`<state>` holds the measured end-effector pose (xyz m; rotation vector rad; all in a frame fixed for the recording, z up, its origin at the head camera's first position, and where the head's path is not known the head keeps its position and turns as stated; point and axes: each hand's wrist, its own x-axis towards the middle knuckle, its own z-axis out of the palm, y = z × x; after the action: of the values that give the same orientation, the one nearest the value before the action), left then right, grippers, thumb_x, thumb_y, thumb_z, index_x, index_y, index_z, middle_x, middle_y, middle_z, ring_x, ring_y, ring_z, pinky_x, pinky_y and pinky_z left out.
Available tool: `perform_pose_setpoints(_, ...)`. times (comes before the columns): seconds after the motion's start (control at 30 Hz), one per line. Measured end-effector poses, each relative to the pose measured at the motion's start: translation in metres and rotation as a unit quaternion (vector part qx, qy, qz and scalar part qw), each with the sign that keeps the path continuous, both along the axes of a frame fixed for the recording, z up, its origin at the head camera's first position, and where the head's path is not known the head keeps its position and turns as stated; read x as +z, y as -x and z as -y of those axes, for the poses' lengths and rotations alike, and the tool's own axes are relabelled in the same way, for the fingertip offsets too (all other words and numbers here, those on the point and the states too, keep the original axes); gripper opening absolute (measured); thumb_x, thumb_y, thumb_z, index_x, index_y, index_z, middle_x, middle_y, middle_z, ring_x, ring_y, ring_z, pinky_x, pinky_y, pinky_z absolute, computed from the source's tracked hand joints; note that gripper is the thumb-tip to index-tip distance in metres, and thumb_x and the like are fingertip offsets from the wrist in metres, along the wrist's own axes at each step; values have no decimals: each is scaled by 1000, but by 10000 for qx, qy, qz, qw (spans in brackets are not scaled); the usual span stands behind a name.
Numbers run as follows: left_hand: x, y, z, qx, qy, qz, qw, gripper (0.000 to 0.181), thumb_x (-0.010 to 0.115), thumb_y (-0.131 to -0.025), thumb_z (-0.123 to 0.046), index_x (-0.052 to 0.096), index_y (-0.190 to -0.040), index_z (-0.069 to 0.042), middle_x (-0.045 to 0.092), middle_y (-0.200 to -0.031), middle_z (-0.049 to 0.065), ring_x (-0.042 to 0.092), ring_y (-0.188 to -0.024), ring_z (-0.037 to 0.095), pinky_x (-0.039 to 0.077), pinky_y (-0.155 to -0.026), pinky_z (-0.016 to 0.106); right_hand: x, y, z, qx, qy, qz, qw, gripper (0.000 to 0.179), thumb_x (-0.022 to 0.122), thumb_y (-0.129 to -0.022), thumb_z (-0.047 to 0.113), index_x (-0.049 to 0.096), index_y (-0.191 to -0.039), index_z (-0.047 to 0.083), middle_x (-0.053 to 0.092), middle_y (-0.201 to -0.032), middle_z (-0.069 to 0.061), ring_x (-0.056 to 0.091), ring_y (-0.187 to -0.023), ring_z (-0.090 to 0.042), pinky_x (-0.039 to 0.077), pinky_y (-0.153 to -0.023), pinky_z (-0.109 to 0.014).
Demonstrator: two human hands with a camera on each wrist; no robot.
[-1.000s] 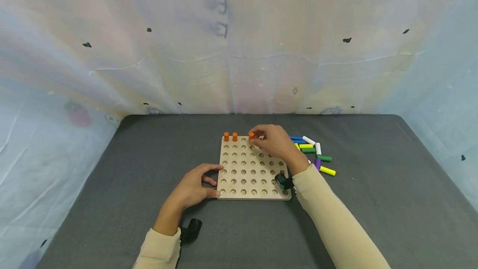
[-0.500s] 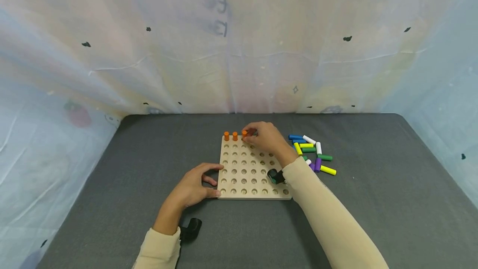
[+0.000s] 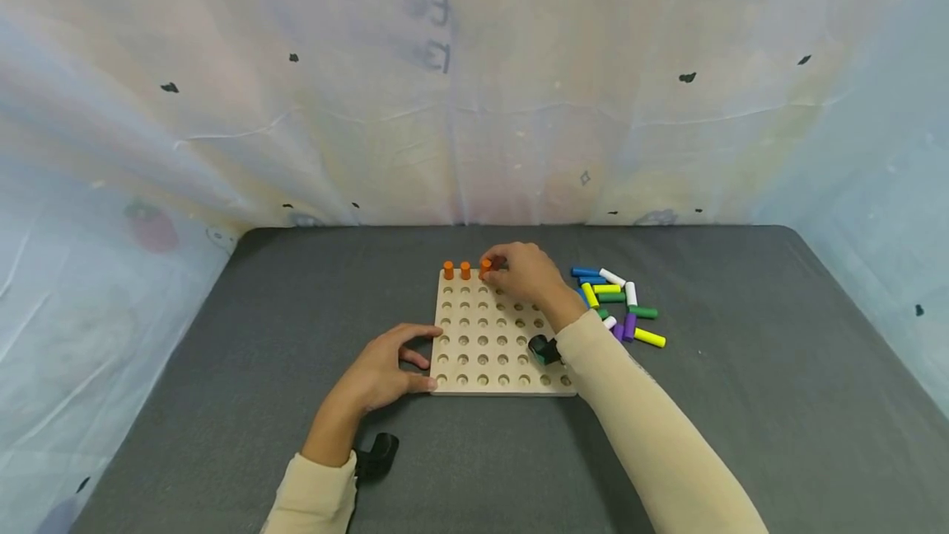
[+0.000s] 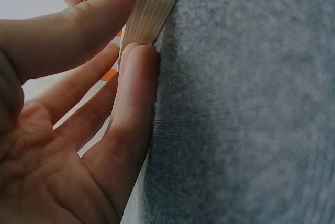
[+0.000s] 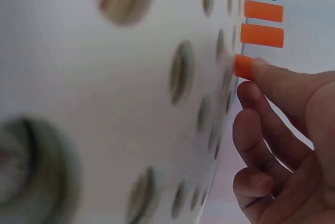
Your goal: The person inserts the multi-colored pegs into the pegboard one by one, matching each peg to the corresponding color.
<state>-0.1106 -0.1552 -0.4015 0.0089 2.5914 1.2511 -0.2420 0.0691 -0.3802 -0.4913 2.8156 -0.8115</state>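
Observation:
A pale wooden pegboard [image 3: 493, 386] with rows of round holes lies on the table. Along its far row, two orange pegs [image 3: 448, 270] stand upright at the left. My right hand [image 3: 528, 274] pinches a third orange peg [image 3: 485, 267] between thumb and index finger; in the right wrist view this peg [image 5: 244, 67] stands with its lower end at the board's surface, in line with the other two. At the board's left side, my left hand [image 3: 385, 367] rests its outstretched index fingertip and thumb against the edge. The left wrist view shows the thumb [image 4: 78, 30] touching the board's side.
Right of the board lies a loose pile of pegs, including yellow pegs [image 3: 650, 339], green pegs [image 3: 643, 313], purple pegs [image 3: 629, 326], white pegs [image 3: 631, 293] and blue pegs [image 3: 586, 272]. A grey cloth [image 3: 222, 402] covers the table. Pale curtains [image 3: 519, 105] hang behind and at the sides.
My right hand has moved left with its orange peg, to just right of the two standing pegs, and held there over the last half second. My left hand has stayed put.

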Motion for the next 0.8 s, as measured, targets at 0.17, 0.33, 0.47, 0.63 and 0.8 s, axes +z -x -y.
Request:
perform_pose_setpoints(0.17, -1, -1, 0, 34, 12, 38, 10000, 71, 88, -70, -4, 63, -131, -30, 62, -125, -1, 65, -94, 12, 50, -72, 31, -2, 0, 2, 63, -54, 70, 9999, 32, 67, -96, 30, 68, -127, 21, 71, -109, 2, 64, -88, -15, 51, -75, -33)
perform_pose_setpoints(0.33, 0, -1, -1, 85, 12, 80, 9999, 72, 89, -70, -3, 63, -131, -30, 63, -123, -2, 65, -94, 11, 50, -72, 31, -1, -1, 3, 31, -36, 96, 9999, 33, 68, -96, 29, 68, -127, 21, 72, -109, 2, 64, -89, -15, 51, -76, -33)
perform_pose_setpoints(0.47, 0, -1, -2, 94, 17, 69, 9999, 71, 89, -70, -3, 63, -131, -30, 63, -122, -2, 65, -93, 11, 50, -73, 31, -1, 0, 3, 0, -10, 104, 9999, 33, 70, -95, 28, 68, -127, 21, 72, -110, 2, 65, -92, -16, 52, -79, -34)
perform_pose_setpoints(0.63, -1, 0, -3, 99, -17, 76, 9999, 71, 88, -70, -2, 64, -130, -29, 63, -123, -2, 65, -93, 11, 49, -72, 30, -2, 0, 2, -3, -40, 121, 9999, 35, 70, -94, 27, 67, -129, 20, 72, -112, 1, 66, -97, -17, 52, -84, -36)
perform_pose_setpoints(0.8, -1, 0, -3, 88, -79, 105, 9999, 70, 88, -69, -2, 64, -130, -29, 62, -122, -1, 65, -93, 11, 49, -71, 30, -4, -1, -1, -29, -52, 173, 9998, 35, 70, -95, 26, 67, -130, 22, 71, -113, 3, 66, -101, -17, 52, -88, -37)
